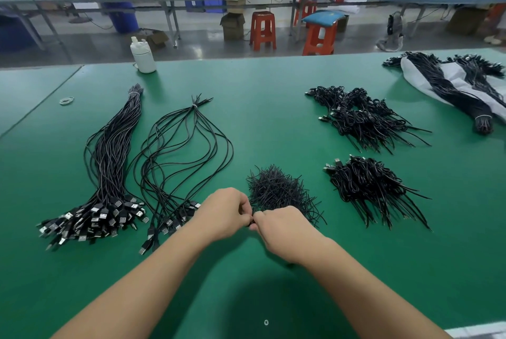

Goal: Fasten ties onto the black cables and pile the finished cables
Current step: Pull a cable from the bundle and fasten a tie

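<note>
Two hands meet at the table's 6 o'clock: your left hand (224, 214) and right hand (282, 229) pinch something small and black between the fingertips, likely a tie from the tie heap (279, 191) just beyond. Ties look light, thin and springy, so grip near the ends; loose cables (175, 147) lie at 10 o'clock, finished piles (367, 182) at 2 o'clock

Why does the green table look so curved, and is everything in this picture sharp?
Head view: the wide-angle lens bows the green table edges; soft overhead light casts a faint shadow under both forearms; the left hand, right hand and pile of ties look fairly sharp, while the far benches and orange stools are softer, and the corners smear.
</note>
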The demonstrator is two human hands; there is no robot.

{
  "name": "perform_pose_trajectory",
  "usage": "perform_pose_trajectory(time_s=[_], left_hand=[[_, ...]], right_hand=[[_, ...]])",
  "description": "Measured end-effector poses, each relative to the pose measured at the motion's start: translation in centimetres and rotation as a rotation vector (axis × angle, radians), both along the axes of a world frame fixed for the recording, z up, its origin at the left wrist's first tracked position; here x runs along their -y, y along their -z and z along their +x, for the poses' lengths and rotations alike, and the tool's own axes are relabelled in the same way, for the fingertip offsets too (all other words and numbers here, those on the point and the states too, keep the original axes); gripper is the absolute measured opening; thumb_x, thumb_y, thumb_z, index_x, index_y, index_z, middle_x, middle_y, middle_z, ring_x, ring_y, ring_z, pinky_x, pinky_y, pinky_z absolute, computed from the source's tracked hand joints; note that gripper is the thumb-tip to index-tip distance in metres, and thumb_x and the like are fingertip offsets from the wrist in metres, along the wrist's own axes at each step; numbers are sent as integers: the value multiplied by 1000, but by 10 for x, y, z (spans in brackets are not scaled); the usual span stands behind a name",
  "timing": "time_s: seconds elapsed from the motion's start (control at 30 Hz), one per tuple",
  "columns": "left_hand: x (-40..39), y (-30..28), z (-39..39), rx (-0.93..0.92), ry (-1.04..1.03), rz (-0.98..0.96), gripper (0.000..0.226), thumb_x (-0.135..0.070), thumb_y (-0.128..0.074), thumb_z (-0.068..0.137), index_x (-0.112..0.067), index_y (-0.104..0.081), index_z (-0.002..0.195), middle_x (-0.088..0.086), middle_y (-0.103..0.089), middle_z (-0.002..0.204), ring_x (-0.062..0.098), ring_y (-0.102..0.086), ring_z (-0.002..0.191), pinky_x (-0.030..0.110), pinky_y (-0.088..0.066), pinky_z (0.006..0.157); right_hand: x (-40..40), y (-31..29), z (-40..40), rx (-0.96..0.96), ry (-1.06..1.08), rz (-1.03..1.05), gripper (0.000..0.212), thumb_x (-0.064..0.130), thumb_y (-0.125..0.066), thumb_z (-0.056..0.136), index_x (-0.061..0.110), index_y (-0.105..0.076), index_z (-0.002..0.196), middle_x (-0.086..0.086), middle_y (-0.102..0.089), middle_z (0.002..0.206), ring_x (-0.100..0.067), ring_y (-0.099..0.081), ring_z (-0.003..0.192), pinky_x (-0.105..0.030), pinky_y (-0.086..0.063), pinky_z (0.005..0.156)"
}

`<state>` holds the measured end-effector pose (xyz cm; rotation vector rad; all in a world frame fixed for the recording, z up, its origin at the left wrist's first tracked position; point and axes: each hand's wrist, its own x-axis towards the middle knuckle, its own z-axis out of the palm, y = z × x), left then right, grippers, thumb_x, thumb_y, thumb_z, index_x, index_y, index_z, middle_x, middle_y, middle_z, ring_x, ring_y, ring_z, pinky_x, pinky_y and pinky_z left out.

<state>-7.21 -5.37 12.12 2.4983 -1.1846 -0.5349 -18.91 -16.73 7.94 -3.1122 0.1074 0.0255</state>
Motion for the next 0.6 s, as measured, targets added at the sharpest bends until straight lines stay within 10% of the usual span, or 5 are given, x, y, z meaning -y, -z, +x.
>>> perform_pose_trajectory(time_s=[0.17,0.43,0.6], left_hand=[[-3,8,6,-101,-79,-25,10,-17,-67,76,-22,-66,68,-5,-68,67,14,-54,60,24,-47,60],[-18,7,18,-1152,-327,-407,23,-1,-68,86,-16,-65,68,6,-68,71,15,-62,59,21,-48,58],[-24,0,21,-981,-185,-486,12,0,-70,85,-7,-66,75,13,-67,73,19,-58,64,22,-47,61]], right_hand=[[7,-4,3,161,-31,-160,27,43,-55,96,21,-66,108,-2,-63,116,-28,-55,111,-40,-42,95],[8,-13,-3,575,-74,186,26,14,-72,89,15,-72,115,-1,-68,120,-22,-64,97,-32,-54,87],[-1,-19,-2,549,77,484,27,9,-66,93,14,-73,118,0,-65,122,-14,-62,101,-25,-49,93]])
